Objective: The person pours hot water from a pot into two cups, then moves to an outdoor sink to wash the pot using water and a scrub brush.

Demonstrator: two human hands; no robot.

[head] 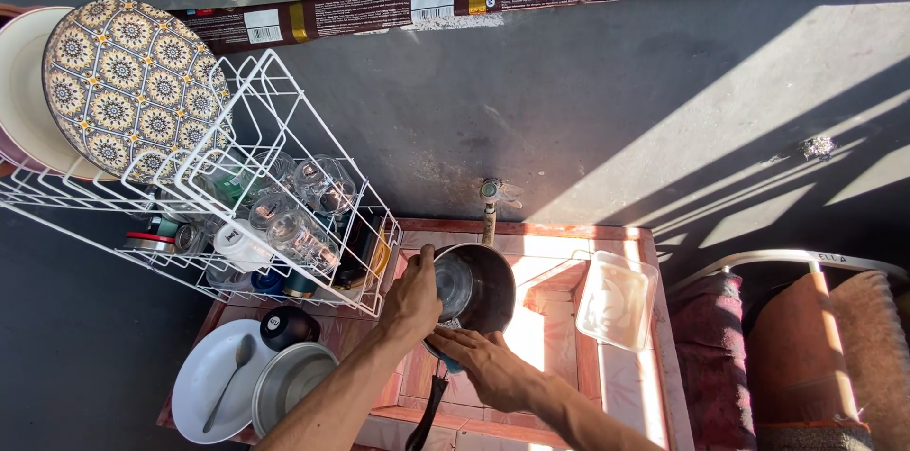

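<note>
Left hand (412,301) grips the near-left rim of a dark metal saucepan (474,285), fingers curled over the edge and closed on it, tilting the pan so its shiny inside faces up under the tap (490,193). Right hand (479,361) is closed around what looks like a blue scrubbing pad (447,359), pressed against the pan's near outer wall just above the black handle (428,408) that hangs toward the near edge of the tiled sink (569,271). Judging from this, the scrubbing is under way and the pan has yet to be rinsed and racked; whether water runs from the tap I cannot tell. To the left, the white wire rack (284,129) already holds upturned glasses (303,233), a patterned plate (128,81) and cups, so much of the washing seems done. Near left of the sink lie a white plate with a spoon (232,375), a metal bowl (289,385) and a black cup (284,326), their state unclear. A clear plastic container (616,299) sits right of the pan.
</note>
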